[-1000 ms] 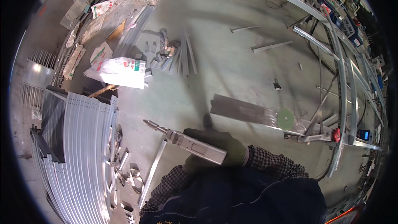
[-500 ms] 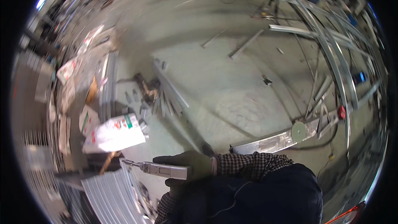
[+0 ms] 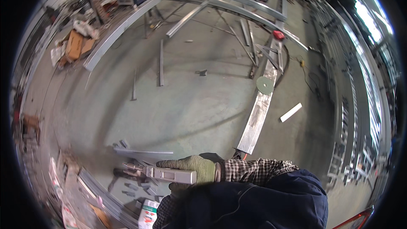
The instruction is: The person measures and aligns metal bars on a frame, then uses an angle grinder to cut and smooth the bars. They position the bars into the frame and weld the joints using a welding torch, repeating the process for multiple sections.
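My right hand point(image 3: 202, 168), in a green knit glove and checked sleeve, is closed around a silver tool point(image 3: 171, 174) held level in front of my body. The tool has a boxy metal body and a narrow tapered nose pointing left; its exact kind is unclear. Just under it, a gloved part of my left hand point(image 3: 177, 186) shows above a checked cuff. The fingers of that hand are hidden, and I cannot make out whether it grips the tool. Beyond the tool's nose, cut metal strips point(image 3: 144, 151) lie on the floor.
A silver metal beam point(image 3: 253, 123) carrying a green disc point(image 3: 265, 85) lies ahead right. Beside it is a white strip point(image 3: 291, 112). A metal frame point(image 3: 212, 1) spans the far side. Cardboard point(image 3: 74, 44) lies far left; a printed white sack point(image 3: 148, 214) is near left.
The view has swung to the right. The beam and frame now appear further left and more fully, while the white sack has slid to the lower edge. My right hand keeps hold of the tool.
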### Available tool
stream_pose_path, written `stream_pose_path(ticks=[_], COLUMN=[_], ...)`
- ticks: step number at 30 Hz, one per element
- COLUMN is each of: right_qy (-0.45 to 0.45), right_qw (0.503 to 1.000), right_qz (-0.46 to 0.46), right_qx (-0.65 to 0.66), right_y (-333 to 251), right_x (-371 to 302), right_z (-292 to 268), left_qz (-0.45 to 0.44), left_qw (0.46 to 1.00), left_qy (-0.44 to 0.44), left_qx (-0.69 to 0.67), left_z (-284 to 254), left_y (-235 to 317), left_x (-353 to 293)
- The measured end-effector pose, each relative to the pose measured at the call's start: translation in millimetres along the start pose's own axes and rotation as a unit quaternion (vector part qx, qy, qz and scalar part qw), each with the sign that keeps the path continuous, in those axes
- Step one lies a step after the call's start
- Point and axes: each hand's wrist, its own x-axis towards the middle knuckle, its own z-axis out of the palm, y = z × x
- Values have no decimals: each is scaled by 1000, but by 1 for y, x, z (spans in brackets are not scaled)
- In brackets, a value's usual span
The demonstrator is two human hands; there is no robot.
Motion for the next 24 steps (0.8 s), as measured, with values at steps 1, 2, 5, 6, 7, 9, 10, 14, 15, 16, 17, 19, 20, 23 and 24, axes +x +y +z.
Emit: stream_pose_path(ticks=[1, 2, 5, 6, 7, 9, 10, 14, 15, 16, 17, 19, 20, 23, 24], right_qy=[5, 22, 55, 60, 64, 45, 31, -18, -24, -52, -44, -59, -54, -5, 13], right_qw=[1000, 1000, 997, 997, 996, 998, 999, 998, 996, 996, 995, 996, 998, 1000, 1000], right_qz=[24, 15, -16, -27, -37, -33, -34, -61, -82, -69, -85, -65, -41, -4, -6], right_qx=[15, -6, -46, -44, -40, -19, -9, 20, 5, -22, -8, 0, -2, -3, -3], right_y=[1, 2, 13, 18, 24, 37, 44, 66, 68, 69, 70, 71, 71, 75, 79], right_x=[7, 15, 46, 63, 78, 103, 119, 209, 234, 256, 275, 304, 315, 347, 357], right_z=[2, 4, 13, 18, 22, 17, 12, -5, -11, -18, -28, -52, -62, -95, -107], left_qz=[7, 13, 24, 25, 25, 22, 20, 9, 5, 2, 0, -4, -3, 4, 9], left_qw=[1000, 999, 998, 997, 997, 997, 997, 997, 997, 997, 997, 996, 996, 993, 991], left_qy=[-19, -33, -60, -64, -69, -69, -68, -59, -58, -58, -58, -68, -75, -109, -123], left_qx=[4, 8, 18, 20, 23, 28, 30, 45, 50, 51, 51, 53, 53, 54, 58], left_z=[-13, -26, -63, -76, -88, -113, -126, -188, -204, -216, -229, -249, -256, -278, -285], left_y=[-1, -1, -7, -10, -14, -21, -24, -23, -20, -17, -14, -8, -5, 2, 4], left_x=[6, 14, 34, 41, 48, 64, 74, 125, 140, 154, 168, 197, 211, 265, 284])
